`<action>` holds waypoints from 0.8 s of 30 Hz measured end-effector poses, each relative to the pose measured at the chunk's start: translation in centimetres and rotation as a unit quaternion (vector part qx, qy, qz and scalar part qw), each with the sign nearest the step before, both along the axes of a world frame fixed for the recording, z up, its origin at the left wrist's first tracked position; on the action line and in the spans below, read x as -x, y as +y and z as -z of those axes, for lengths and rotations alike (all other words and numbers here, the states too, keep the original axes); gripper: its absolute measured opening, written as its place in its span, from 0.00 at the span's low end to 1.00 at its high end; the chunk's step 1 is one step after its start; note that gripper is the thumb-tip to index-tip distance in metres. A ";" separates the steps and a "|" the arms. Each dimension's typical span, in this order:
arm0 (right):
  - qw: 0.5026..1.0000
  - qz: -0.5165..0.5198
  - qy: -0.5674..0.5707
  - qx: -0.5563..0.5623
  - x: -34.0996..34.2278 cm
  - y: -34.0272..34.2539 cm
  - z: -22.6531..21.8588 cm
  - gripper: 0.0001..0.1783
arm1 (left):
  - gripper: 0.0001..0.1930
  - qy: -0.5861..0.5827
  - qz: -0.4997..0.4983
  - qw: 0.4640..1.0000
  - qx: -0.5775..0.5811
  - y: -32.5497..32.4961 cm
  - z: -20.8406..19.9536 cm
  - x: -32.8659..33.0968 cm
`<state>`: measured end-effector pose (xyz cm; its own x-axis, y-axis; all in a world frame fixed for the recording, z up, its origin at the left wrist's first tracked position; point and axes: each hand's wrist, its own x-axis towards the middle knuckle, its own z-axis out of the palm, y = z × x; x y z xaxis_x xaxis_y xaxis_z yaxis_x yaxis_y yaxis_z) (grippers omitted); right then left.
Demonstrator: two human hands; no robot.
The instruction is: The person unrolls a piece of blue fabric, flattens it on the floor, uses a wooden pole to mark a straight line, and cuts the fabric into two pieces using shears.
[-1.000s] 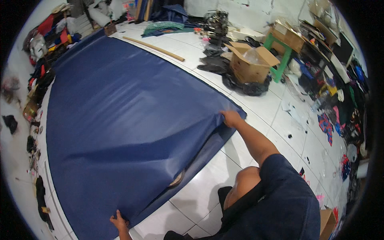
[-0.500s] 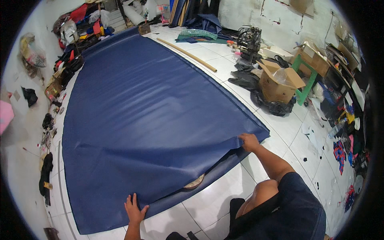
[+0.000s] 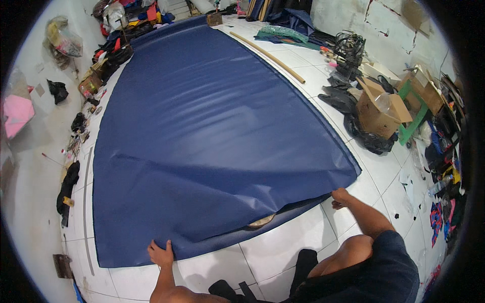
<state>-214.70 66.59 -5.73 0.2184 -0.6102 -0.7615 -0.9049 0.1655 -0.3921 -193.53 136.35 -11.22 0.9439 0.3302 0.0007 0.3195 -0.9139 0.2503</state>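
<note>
Floor (image 3: pixel 283 252): white tile, dark joints, mostly taken up by a big dark-blue sheet (image 3: pixel 202 151), at least two layers at the near edge. Sheet lies directly on the tile, creased across its near third. Between layers at the near edge, a tan rounded object (image 3: pixel 262 222) pokes out, mostly hidden.

Room: cracked pale wall (image 3: pixel 379 38) at back right. Tan pole (image 3: pixel 268 56) on the tile along the sheet's right side. Open cardboard box (image 3: pixel 376 113) on black plastic (image 3: pixel 376 144), green stool (image 3: pixel 413 112) just behind. Clutter lines both sides. Clear bag (image 3: pixel 65 39) and pink item (image 3: pixel 18 116) hang on the left wall.

Labels: any print on box or bottle too small to read.

Hands: left hand (image 3: pixel 161 253) flat on the sheet's near edge, fingers and thumb spread. Right hand (image 3: pixel 341 198) at the near edge close to the right corner, fingers bent; can't tell if it's pinching the top layer.

Vs half a second ago: top layer sits lower near the right hand, gap narrower, less of the tan object showing. View swung left, so pole and box sit further right in frame. Pink item more fully in view.
</note>
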 end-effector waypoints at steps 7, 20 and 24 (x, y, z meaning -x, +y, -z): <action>0.870 -0.480 -0.101 -0.056 -8.3 15.5 -7.0 0.37 | 0.54 0.053 -0.309 0.949 0.026 5.0 -0.2 0.6; 0.718 -0.670 -0.081 0.169 -14.1 23.3 -13.5 0.42 | 0.47 -0.090 -0.357 0.898 0.241 8.9 3.7 0.7; 0.678 -0.703 -0.147 0.158 -14.4 22.7 -10.3 0.39 | 0.50 -0.067 -0.314 0.889 0.327 7.7 3.8 1.0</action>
<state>-200.31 89.26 4.54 0.8673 0.2351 -0.4387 0.0433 -0.9137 -0.4041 -194.51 144.06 -15.04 0.5785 0.7638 -0.2864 0.6425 -0.2103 0.7369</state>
